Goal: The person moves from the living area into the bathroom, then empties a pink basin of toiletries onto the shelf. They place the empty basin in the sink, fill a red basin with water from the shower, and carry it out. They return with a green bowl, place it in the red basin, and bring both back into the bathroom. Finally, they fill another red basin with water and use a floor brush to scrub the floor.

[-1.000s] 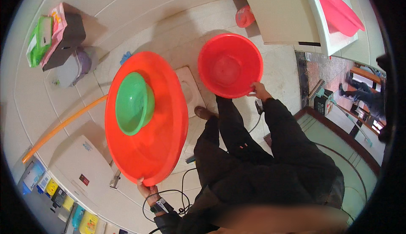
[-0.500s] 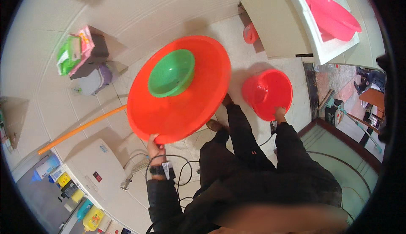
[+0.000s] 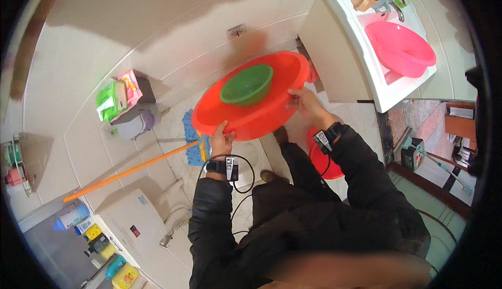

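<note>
Both my hands grip the rim of a large red basin, which hangs tilted in front of me above the floor. My left hand is closed on the near left part of the rim. My right hand pinches the right side, thumb over the edge. Inside the basin sits a smaller green bowl, resting toward the far side. A red bucket stands on the floor below my right forearm, partly hidden by it.
A blue mop with an orange handle leans at the left. A pink basin lies in the white sink at the upper right. A white toilet and several bottles are at lower left; tissue packs sit by the wall.
The red basin, with the green bowl in it, has moved up and right and tilted more edge-on. My right hand has left the bucket and taken hold of the basin's rim.
</note>
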Tool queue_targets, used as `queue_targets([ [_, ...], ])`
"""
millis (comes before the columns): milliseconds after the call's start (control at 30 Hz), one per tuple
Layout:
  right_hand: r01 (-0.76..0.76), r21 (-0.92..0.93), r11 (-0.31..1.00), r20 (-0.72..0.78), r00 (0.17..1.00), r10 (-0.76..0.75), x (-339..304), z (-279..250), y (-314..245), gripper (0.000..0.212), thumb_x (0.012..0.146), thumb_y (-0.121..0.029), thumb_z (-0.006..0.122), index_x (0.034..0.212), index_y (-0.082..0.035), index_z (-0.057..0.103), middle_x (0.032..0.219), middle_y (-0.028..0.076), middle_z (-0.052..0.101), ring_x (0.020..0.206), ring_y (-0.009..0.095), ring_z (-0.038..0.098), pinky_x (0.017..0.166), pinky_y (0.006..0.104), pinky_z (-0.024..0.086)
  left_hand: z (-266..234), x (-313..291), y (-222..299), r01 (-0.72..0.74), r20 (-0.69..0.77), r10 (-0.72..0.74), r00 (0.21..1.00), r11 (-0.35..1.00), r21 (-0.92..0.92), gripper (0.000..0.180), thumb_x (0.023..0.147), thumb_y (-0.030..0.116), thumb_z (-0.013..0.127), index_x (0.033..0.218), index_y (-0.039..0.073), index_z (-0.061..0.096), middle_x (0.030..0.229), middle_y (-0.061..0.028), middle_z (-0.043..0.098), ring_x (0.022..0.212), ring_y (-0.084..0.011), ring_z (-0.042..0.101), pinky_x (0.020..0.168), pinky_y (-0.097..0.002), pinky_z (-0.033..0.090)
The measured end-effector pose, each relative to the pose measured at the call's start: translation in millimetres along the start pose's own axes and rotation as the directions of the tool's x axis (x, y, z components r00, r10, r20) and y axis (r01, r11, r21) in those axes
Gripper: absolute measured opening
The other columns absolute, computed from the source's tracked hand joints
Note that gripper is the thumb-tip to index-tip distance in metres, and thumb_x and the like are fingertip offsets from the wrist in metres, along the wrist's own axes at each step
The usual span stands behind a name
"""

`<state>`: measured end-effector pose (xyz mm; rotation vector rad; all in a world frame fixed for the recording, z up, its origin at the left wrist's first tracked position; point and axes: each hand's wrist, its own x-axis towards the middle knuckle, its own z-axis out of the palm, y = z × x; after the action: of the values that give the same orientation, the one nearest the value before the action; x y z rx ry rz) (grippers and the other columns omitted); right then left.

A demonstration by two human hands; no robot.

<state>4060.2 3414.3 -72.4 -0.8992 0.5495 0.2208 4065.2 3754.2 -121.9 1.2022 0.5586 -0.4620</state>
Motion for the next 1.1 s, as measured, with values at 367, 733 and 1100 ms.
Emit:
queue_targets([
  [367,0.194,0.1,0.976,-0.106,0.977,-0.183,170.2,17.6,-75.8,0.01,0.087,-0.011,0.066,0.086,-0.004,0.059,0.08,0.007,0.06,0.071,0.022,0.062,0.07,0.0419,0.059,62.5,180.2,58.0,0.125,0.134,-0.069,0.989,0.872,-0.473,0.015,0.089,0.002,0.055,0.103,-0.005,0.057,0.105,-0.0141,0.061,0.098,-0.0289,0.062,0.088,-0.0356,0.054],
  [733,0.17,0.309,0.936,-0.037,0.985,-0.167,244.4,-3.0,-85.5,0.015,0.092,-0.006,0.054,0.102,0.006,0.053,0.109,0.018,0.054,0.101,0.034,0.056,0.095,0.0509,0.051,134.1,192.8,119.2,0.03,0.176,0.097,0.98,0.794,-0.607,0.019,0.088,0.007,0.051,0.101,-0.006,0.049,0.124,-0.0206,0.044,0.129,-0.0381,0.04,0.11,-0.0567,0.035],
  [1100,0.148,-0.141,0.979,0.189,0.975,-0.12,231.7,49.7,-86.7,0.02,0.089,-0.012,0.059,0.104,0.002,0.06,0.097,0.012,0.063,0.091,0.03,0.065,0.083,0.0414,0.054,161.6,209.1,118.4,0.094,0.16,0.067,0.985,0.573,-0.814,0.03,0.081,0.006,0.055,0.107,-0.009,0.049,0.138,-0.0274,0.03,0.132,-0.046,0.033,0.112,-0.0601,0.03],
])
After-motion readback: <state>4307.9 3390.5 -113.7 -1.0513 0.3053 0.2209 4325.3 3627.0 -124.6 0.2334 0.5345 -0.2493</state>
